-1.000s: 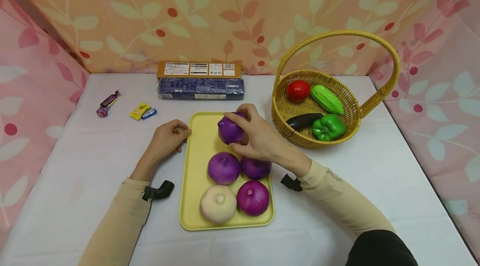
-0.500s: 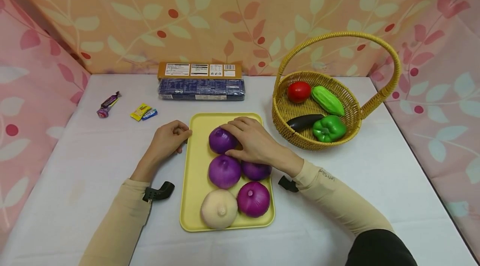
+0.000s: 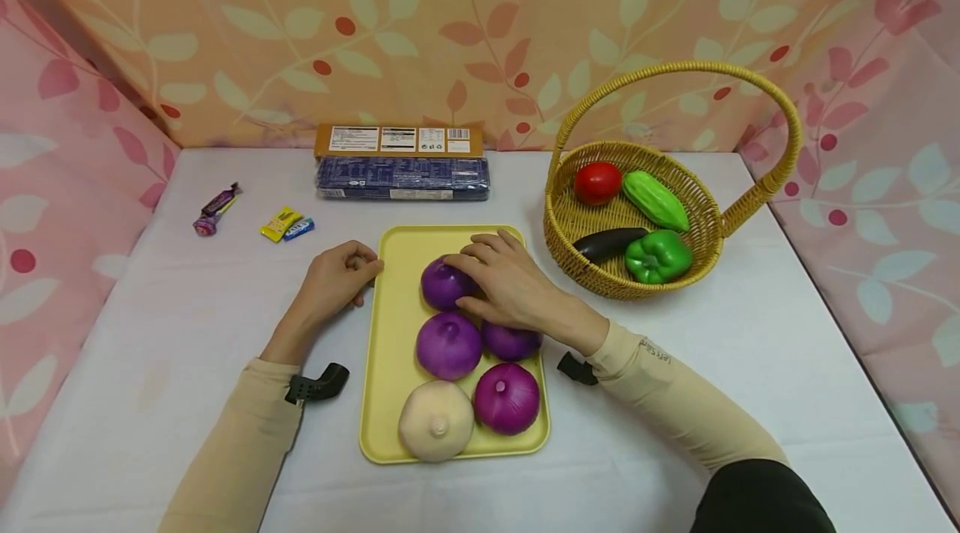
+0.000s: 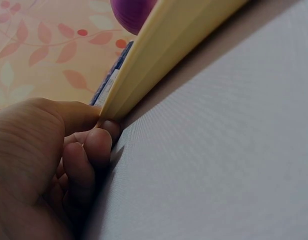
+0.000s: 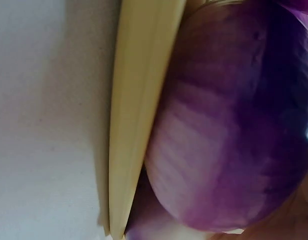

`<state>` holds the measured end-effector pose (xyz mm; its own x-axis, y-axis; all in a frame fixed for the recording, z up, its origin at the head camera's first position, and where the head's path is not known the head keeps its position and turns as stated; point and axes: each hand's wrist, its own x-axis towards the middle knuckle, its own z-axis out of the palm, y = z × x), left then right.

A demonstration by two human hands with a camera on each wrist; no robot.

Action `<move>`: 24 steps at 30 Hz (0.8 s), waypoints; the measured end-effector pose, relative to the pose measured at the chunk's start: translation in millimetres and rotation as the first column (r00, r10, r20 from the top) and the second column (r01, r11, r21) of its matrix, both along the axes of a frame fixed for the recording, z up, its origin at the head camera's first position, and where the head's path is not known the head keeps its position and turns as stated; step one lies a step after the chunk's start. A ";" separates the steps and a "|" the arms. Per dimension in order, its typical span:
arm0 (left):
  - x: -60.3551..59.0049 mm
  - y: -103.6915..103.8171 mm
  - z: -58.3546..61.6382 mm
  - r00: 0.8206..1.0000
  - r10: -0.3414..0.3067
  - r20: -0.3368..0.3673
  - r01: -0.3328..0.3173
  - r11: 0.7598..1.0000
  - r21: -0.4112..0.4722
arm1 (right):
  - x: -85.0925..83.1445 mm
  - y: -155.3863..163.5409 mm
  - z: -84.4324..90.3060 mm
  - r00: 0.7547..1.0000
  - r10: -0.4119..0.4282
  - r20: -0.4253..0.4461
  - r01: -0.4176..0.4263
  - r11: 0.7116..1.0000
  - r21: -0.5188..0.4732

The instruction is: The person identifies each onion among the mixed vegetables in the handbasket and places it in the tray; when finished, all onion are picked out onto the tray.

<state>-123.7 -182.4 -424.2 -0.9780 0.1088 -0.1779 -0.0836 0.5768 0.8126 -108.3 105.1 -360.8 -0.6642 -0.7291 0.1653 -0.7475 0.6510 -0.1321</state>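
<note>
In the head view, a yellow tray (image 3: 397, 366) bears several purple onions and one white onion (image 3: 435, 416) at its near left corner. My left hand (image 3: 336, 279) pinches the tray's left rim; the left wrist view shows the thumb above it and curled fingers below. My right hand (image 3: 513, 283) arches over the tray's far right part, thumb and index finger on the right side of the farthest purple onion (image 3: 442, 284). Another purple onion (image 3: 512, 343) lies partly under this hand. A large purple onion (image 5: 219, 130) fills the right wrist view beside the tray's edge.
A wicker basket (image 3: 630, 291) with a tall handle stands at the right, holding a tomato (image 3: 597, 183), eggplant (image 3: 611, 243), green bell pepper (image 3: 657, 256) and light green vegetable (image 3: 656, 201). Behind lie blue (image 3: 401, 177) and brown packages (image 3: 399, 138). Wrapped candies (image 3: 281, 223) lie left.
My right hand has brought the farthest purple onion down toward me and left, beside the others. The white onion has tipped toward the tray's near rim. My left hand stays put.
</note>
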 end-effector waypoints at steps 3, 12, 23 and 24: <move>-0.3 0.2 -1.0 1.000 -0.005 -0.010 0.005 1.000 -0.002 | -0.1 0.6 0.0 1.000 -0.007 0.002 0.007 1.000 -0.003; -0.4 0.1 -1.3 1.000 -0.003 -0.010 0.003 1.000 -0.001 | 0.1 2.7 -0.7 1.000 -0.018 0.001 0.018 1.000 -0.010; -0.4 0.6 -0.1 1.000 -0.002 -0.003 0.002 1.000 0.005 | 3.6 7.8 2.7 0.999 -0.024 0.020 0.025 0.998 -0.051; -0.4 0.8 -0.3 1.000 0.000 -0.003 0.000 1.000 0.003 | 4.2 9.5 3.5 0.999 -0.030 0.029 0.032 0.997 -0.074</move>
